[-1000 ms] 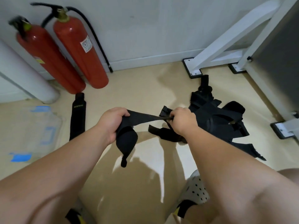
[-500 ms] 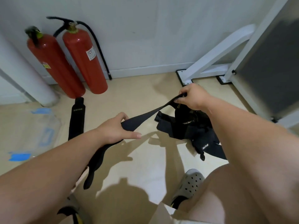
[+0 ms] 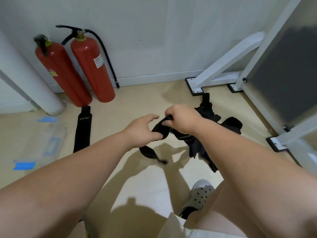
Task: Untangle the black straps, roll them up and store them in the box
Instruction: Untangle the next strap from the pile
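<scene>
I hold one black strap (image 3: 160, 130) above the floor between both hands. My left hand (image 3: 142, 130) grips it from below with thumb and fingers, and its loose tail hangs in a loop down to the floor. My right hand (image 3: 181, 120) pinches the strap's upper end close to the left hand. A tangled pile of black straps (image 3: 205, 133) lies on the floor right behind and below my right hand. One flat black strap (image 3: 83, 129) lies stretched out on the floor to the left.
Two red fire extinguishers (image 3: 92, 69) lean at the wall, left of centre. A white pipe (image 3: 29, 83) stands further left. A white metal frame (image 3: 228, 66) with floor brackets stands at the right. Clear plastic with blue tape (image 3: 24, 164) lies on the left floor. My shoe (image 3: 199, 196) shows below.
My right hand has come down and left, back close to my left hand, so the strap that was stretched taut now folds between them. Its tail hangs shorter.
</scene>
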